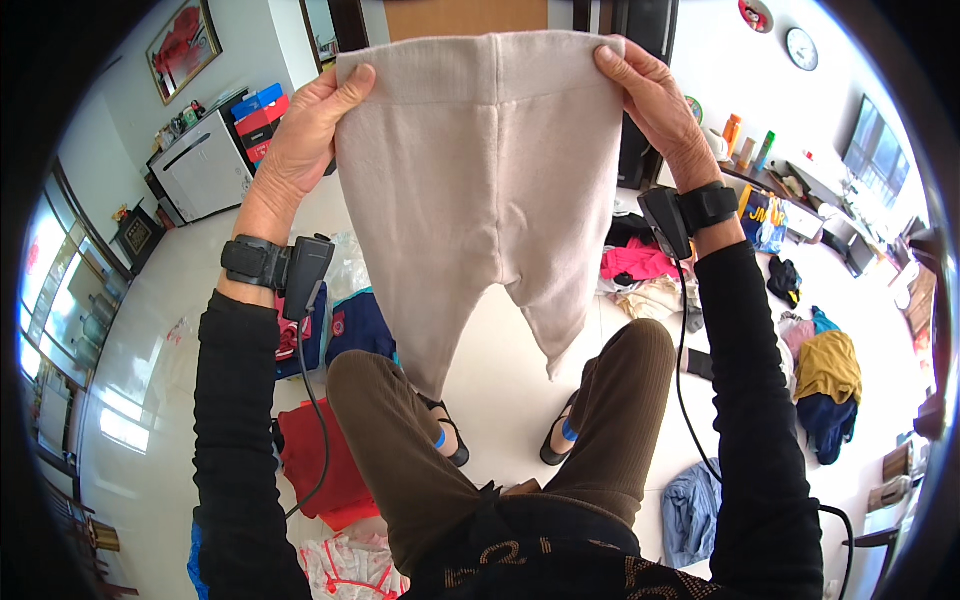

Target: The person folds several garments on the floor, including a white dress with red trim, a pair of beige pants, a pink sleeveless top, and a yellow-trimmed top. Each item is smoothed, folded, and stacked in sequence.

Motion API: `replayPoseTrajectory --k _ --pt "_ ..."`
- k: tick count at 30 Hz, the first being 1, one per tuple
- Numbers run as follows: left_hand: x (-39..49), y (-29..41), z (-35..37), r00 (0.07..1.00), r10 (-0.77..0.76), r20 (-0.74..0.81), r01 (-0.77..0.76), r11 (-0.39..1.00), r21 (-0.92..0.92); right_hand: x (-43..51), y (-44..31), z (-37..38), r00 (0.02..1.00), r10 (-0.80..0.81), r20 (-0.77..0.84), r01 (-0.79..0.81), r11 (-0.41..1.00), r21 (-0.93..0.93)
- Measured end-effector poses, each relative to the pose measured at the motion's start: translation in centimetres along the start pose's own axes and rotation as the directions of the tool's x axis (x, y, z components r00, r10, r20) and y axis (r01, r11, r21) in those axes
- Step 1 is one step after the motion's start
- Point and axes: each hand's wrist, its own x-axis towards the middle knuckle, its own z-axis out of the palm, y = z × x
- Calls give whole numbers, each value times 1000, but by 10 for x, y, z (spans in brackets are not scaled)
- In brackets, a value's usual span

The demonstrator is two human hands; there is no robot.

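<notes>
A pair of pale beige knit leggings [427, 172] hangs spread out in front of me, waistband up, with both legs dangling above my knees. My left hand [315, 124] pinches the left end of the waistband, thumb on the near face. At the right end, my right hand [649, 90] grips the waistband the same way. A seam runs down the middle of the fabric. The fingers behind the cloth are partly hidden. Each wrist wears a black strapped device with a cable.
Folded dark blue clothes [360, 322] and red garments [322, 457] lie on the tiled floor to my left. On the right are a pink and cream clothing heap [637, 270], a mustard garment [829, 367] and folded blue denim [690, 517]. A white cabinet [202, 172] stands far left.
</notes>
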Motion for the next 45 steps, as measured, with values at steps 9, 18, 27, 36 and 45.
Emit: replayPoseTrajectory --k 9,18,27,36,45 --pt "34 52 63 963 231 140 -194 952 -239 26 -76 93 981 -188 58 96 715 692" --pt "-5 25 106 968 132 214 -177 962 207 32 -94 160 963 -264 51 159 711 685" --pt "-13 -8 58 989 134 -60 -95 898 430 25 -72 152 943 -299 -145 279 950 -142" --pt "-156 -73 65 823 -528 -210 508 849 -142 39 -47 136 896 -373 -241 303 910 -283" --pt "-171 -114 107 830 -525 -189 500 850 -165 45 -31 130 850 -396 -346 273 894 -355"
